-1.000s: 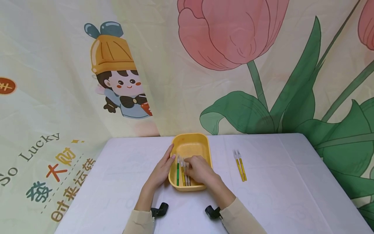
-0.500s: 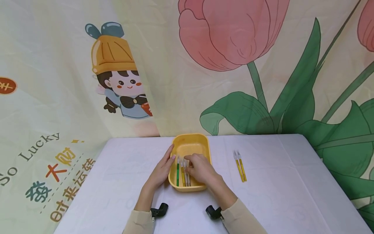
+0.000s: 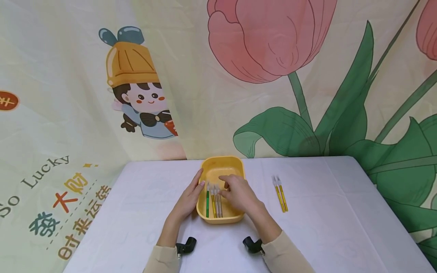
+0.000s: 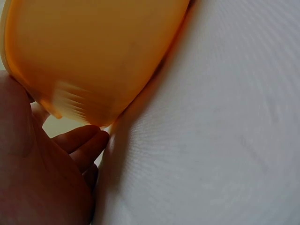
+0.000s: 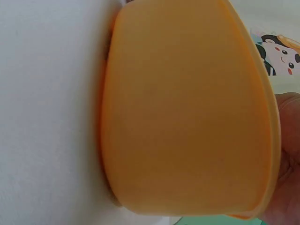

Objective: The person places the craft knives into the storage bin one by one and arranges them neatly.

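Observation:
A yellow plastic tray [image 3: 223, 157] stands lengthwise on the table. My left hand [image 3: 187, 199] holds its left side, thumb over the rim and fingers along the outer wall, as the left wrist view also shows. Inside the near half lie slim pens with clear tips, side by side: a green pen [image 3: 207, 203] at the left, then a yellow pen [image 3: 214, 206] and paler pens [image 3: 219, 208]. My right hand [image 3: 240, 193] hovers over the tray's right side, index finger reaching forward and thumb close to the row. Nothing shows in its fingers.
Two yellow pens [image 3: 280, 193] with clear tips lie together on the white tablecloth [image 3: 327, 220] to the right of the tray. A printed fabric backdrop [image 3: 191, 76] rises behind the table's far edge. A black wrist camera [image 3: 186, 245] sits at the left cuff.
My right hand has drawn back slightly to the right from the pens, its fingers spreading, so more of the row shows. My left hand and the tray stay put.

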The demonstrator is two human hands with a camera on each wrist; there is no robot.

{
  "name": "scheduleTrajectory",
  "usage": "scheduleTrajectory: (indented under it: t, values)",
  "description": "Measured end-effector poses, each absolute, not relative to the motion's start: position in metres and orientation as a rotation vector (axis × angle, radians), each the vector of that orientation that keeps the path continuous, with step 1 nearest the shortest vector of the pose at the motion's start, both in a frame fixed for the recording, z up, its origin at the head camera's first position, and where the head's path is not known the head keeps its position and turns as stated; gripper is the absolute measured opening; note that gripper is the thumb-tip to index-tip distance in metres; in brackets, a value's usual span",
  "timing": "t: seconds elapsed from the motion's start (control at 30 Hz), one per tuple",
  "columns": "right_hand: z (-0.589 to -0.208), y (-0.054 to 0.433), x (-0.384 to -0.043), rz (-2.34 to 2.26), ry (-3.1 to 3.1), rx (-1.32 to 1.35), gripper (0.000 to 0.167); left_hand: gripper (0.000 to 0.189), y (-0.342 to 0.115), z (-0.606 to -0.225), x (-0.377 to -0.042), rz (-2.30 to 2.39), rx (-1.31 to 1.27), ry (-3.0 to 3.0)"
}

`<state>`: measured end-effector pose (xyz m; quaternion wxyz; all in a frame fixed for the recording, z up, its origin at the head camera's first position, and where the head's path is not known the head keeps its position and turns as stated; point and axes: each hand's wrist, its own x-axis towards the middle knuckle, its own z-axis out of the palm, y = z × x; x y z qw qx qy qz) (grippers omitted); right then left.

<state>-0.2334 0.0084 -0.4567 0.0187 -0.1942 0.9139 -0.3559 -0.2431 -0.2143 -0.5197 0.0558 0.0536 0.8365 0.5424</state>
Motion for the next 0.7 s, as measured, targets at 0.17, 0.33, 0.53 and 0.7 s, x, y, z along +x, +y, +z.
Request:
scheduleTrajectory:
  t: [0.17, 0.33, 0.53, 0.7]
  values:
    - [-0.453, 0.017, -0.235, -1.152, 2.857, -0.593, 0.052, 0.056, -0.215, -0.521, -0.243, 1.643, 0.166, 2.546]
    - [-0.451, 0.024, -0.236, -1.181, 2.875, -0.585, 0.051, 0.058, -0.216, -0.523, -0.245, 1.651, 0.174, 2.549]
    - [-0.448, 0.030, -0.237, -1.222, 2.877, -0.550, 0.051, 0.059, -0.216, -0.523, -0.244, 1.644, 0.187, 2.560]
    - [-0.448, 0.034, -0.238, -1.218, 2.893, -0.551, 0.050, 0.058, -0.215, -0.522, -0.243, 1.634, 0.182, 2.567]
